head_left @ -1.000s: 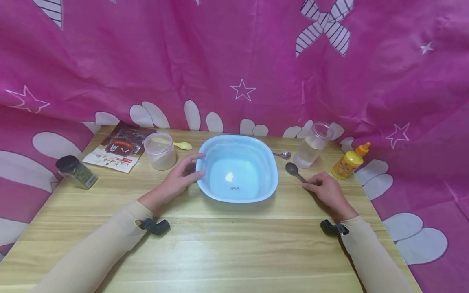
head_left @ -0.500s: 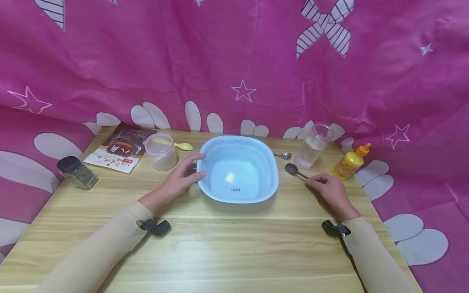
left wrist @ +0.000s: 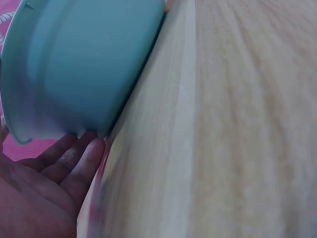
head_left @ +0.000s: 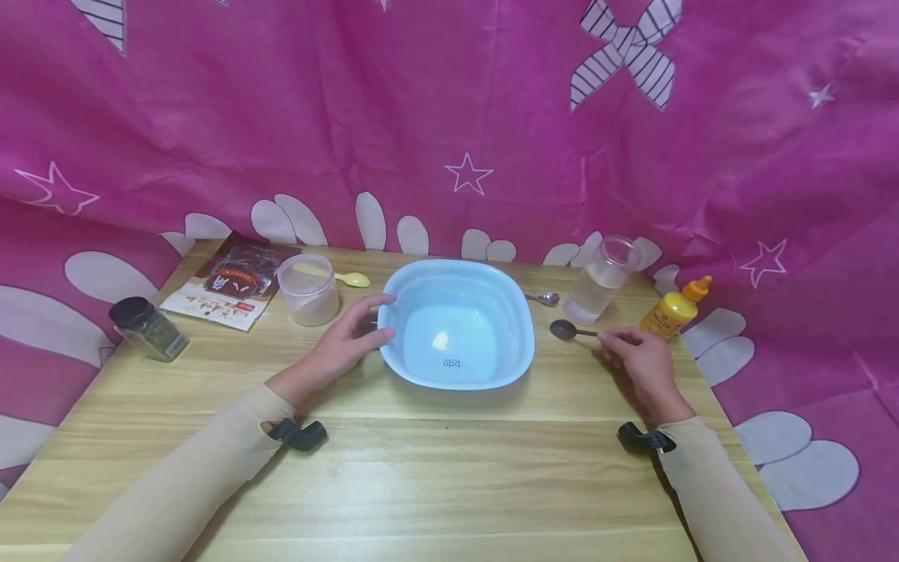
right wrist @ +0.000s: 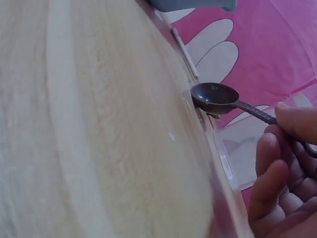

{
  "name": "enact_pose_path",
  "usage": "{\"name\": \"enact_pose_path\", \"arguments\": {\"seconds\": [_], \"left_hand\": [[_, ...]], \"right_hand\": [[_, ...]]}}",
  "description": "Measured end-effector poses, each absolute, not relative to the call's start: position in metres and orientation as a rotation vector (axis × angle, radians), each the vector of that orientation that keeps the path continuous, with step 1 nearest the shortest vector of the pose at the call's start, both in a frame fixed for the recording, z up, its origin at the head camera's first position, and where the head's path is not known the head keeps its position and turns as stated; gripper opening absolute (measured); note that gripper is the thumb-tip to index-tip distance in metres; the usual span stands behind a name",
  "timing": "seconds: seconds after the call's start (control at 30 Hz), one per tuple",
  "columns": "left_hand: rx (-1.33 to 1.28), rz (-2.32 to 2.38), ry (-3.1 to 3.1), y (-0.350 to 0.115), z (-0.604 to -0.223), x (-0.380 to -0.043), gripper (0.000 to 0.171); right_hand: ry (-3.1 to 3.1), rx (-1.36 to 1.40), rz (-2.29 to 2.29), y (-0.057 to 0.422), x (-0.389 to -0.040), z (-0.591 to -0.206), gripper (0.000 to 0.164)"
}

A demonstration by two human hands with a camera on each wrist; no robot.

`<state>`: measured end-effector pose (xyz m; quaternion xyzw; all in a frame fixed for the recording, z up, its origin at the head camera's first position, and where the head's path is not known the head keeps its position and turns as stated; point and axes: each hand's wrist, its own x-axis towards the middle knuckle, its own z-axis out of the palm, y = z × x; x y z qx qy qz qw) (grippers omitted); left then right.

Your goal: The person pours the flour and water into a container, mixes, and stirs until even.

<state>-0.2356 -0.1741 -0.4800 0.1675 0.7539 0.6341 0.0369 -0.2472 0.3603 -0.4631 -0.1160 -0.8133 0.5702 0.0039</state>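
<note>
At the middle of the table sits a light blue plastic basin (head_left: 456,375). My left hand (head_left: 344,336) holds its left rim, thumb and index finger over the edge; in the left wrist view the other fingers (left wrist: 84,161) lie against the outer wall. Between thumb and fingers, my right hand (head_left: 642,363) pinches the handle of a dark brown spoon (head_left: 564,329). Its deep round bowl faces up, close over the table, and points toward the basin. In the right wrist view the spoon's bowl (right wrist: 215,96) shows nothing inside.
Behind the right hand stand a clear cup of liquid (head_left: 593,289) and a yellow squeeze bottle (head_left: 667,314). A metal spoon (head_left: 546,298) lies beside the basin. Leftward are a tub of white powder (head_left: 309,300), a yellow spoon (head_left: 354,279), a brown packet (head_left: 228,289) and a black-lidded jar (head_left: 151,332).
My right hand has shifted slightly right and away from me with the brown spoon, whose handle now lies nearly level across the view. The left hand and basin stay put.
</note>
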Motion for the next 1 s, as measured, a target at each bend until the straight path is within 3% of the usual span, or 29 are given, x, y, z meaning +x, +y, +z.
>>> {"name": "enact_pose_path", "arguments": {"seconds": [0.2, 0.43, 0.77, 1.0], "left_hand": [[0.515, 1.947, 2.304, -0.175, -0.481, -0.235, 0.059], [0.511, 1.946, 2.305, -0.174, -0.48, -0.236, 0.06], [0.509, 1.938, 2.318, -0.174, -0.479, -0.237, 0.06], [0.517, 1.94, 2.314, -0.174, -0.48, -0.237, 0.06]], "right_hand": [[-2.304, -0.394, 2.099, 0.357, -0.243, -0.461, 0.047], [-2.384, -0.324, 1.853, 0.349, -0.243, -0.459, 0.031], [-2.289, -0.236, 1.9, 0.337, -0.246, -0.455, 0.041], [-2.257, -0.112, 1.841, 0.324, -0.243, -0.427, 0.043]]}}
